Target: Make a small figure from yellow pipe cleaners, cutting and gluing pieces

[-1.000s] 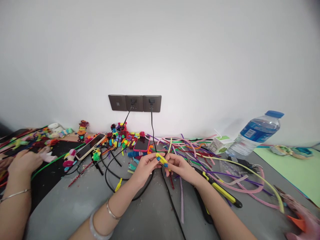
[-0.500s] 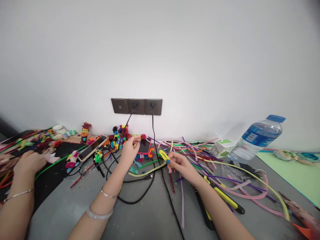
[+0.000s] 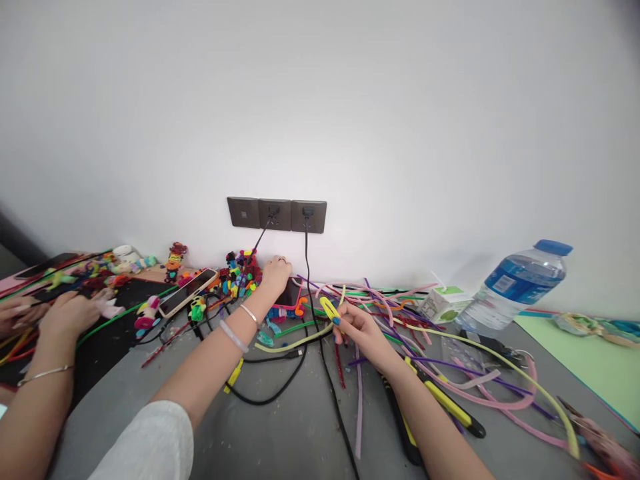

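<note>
My right hand [image 3: 359, 333] pinches a bent loop of yellow pipe cleaner [image 3: 329, 308] between thumb and fingers, above the middle of the grey table. My left hand [image 3: 277, 275] reaches far forward to the foot of the wall, its fingers curled downward; whatever they grip is hidden. Right beside it lies a phone with a pinkish-red edge [image 3: 290, 295], partly covered. To its left is a heap of small colourful figures [image 3: 240, 270]. An orange hooked piece [image 3: 301, 306] and a turquoise clip [image 3: 265, 339] lie nearby.
Black cables [image 3: 325, 373] run from the wall sockets [image 3: 277, 215] across the table. Pliers with yellow-black handles [image 3: 453, 408], pipe cleaners [image 3: 505, 400], a drink carton [image 3: 444, 305] and a water bottle [image 3: 517, 287] are on the right. Another person's hand [image 3: 67, 317] works at left.
My left hand has moved forward and right to the wall side of the table, its fingers now turned down. The right hand keeps the yellow loop almost in place.
</note>
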{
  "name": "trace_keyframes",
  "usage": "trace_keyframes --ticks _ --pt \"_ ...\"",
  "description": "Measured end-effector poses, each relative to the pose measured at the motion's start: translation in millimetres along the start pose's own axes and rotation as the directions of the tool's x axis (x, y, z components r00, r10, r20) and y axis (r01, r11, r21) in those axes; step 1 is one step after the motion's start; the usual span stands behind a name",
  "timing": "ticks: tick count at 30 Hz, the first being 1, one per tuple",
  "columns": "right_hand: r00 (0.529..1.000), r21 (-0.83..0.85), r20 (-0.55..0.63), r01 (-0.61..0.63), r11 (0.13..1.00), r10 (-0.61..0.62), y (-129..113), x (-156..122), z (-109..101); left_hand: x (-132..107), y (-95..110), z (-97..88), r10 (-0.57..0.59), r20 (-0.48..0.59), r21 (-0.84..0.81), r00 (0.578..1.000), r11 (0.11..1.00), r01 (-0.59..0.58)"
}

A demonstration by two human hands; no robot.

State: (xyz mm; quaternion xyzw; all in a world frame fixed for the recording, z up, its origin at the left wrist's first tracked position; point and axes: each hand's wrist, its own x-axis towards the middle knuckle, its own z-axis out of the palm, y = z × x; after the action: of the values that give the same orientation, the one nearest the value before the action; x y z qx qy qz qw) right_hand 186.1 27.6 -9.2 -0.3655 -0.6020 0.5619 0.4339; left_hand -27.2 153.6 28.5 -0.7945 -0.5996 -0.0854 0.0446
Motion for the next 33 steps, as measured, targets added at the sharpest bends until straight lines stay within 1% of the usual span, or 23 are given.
trace_keyframes --ticks 2,4,7,8,9,10,11,12,14,16,18,20,22,24,25,28,30,33 --pt "1.000 0.008 0.006 0.006 1.000 -0.006 -0.4 -0.3 0.4 -1.1 -4.0 -7.8 -0.002 -0.004 -0.016 1.000 1.000 0.002" --pt "1.000 0.016 0.006 0.014 1.000 -0.014 -0.7 -1.0 0.4 -2.2 -8.4 -17.3 -0.004 -0.039 -0.035 0.999 0.999 0.003" --pt "1.000 0.015 -0.006 0.016 1.000 -0.016 -0.9 -1.7 0.4 -3.1 -17.5 -30.6 -0.037 -0.166 -0.126 0.985 0.992 0.016" --pt "1.000 0.013 -0.008 0.016 1.000 -0.016 -1.0 -1.7 0.5 -3.3 -21.4 -33.6 -0.103 -0.238 -0.273 0.966 0.961 0.035" --pt "1.000 0.013 -0.009 0.016 1.000 -0.016 -1.0 -1.7 0.7 -3.7 -25.6 -35.8 -0.190 -0.272 -0.420 0.943 0.906 0.061" --pt "1.000 0.014 -0.007 0.017 1.000 -0.017 -0.9 -1.7 0.8 -4.3 -30.1 -37.1 -0.295 -0.272 -0.550 0.916 0.829 0.103" --pt "1.000 0.015 -0.002 0.019 1.000 -0.019 -0.6 -1.6 0.9 -5.4 -34.7 -37.6 -0.387 -0.244 -0.653 0.889 0.743 0.144" --pt "1.000 0.015 0.001 0.021 1.000 -0.021 -0.2 -1.4 0.9 -7.1 -39.1 -37.6 -0.455 -0.202 -0.721 0.867 0.668 0.183" --pt "1.000 0.014 0.005 0.026 1.000 -0.026 1.0 -1.0 0.4 -13.0 -46.8 -37.4 -0.485 -0.171 -0.740 0.858 0.638 0.213" --pt "1.000 0.012 0.006 0.030 0.999 -0.030 2.5 -0.4 -0.5 -22.3 -51.6 -38.3 -0.489 -0.167 -0.719 0.856 0.654 0.234" --pt "0.999 0.014 0.006 0.033 0.999 -0.033 3.9 0.1 -1.3 -34.0 -53.3 -40.8 -0.476 -0.171 -0.648 0.863 0.714 0.265" --pt "0.999 0.015 0.011 0.031 0.999 -0.031 4.6 0.4 -1.6 -46.2 -52.9 -43.6 -0.432 -0.169 -0.421 0.886 0.844 0.332" --pt "1.000 0.013 0.011 0.029 1.000 -0.029 4.6 0.2 -1.5 -56.7 -52.8 -45.2 -0.436 -0.110 -0.182 0.893 0.892 0.413" --pt "1.000 0.008 0.011 0.024 1.000 -0.024 4.3 -0.2 -1.2 -64.2 -54.9 -44.8 -0.478 -0.021 -0.003 0.878 0.879 0.478" --pt "1.000 0.007 0.010 0.021 1.000 -0.021 4.2 -0.4 -1.0 -66.7 -56.9 -44.0 -0.500 0.003 0.039 0.866 0.865 0.500" --pt "1.000 0.007 0.011 0.023 1.000 -0.023 4.7 -0.6 -1.0 -70.7 -64.1 -39.3 -0.549 0.023 0.074 0.836 0.834 0.546" --pt "1.000 0.003 0.011 0.027 1.000 -0.027 5.6 -0.2 -1.5 -72.2 -67.3 -35.2 -0.567 0.042 0.087 0.822 0.822 0.563" --pt "1.000 -0.001 0.012 0.024 1.000 -0.024 7.5 0.6 -2.3 -75.0 -65.9 -30.3 -0.561 0.099 0.101 0.822 0.827 0.553"
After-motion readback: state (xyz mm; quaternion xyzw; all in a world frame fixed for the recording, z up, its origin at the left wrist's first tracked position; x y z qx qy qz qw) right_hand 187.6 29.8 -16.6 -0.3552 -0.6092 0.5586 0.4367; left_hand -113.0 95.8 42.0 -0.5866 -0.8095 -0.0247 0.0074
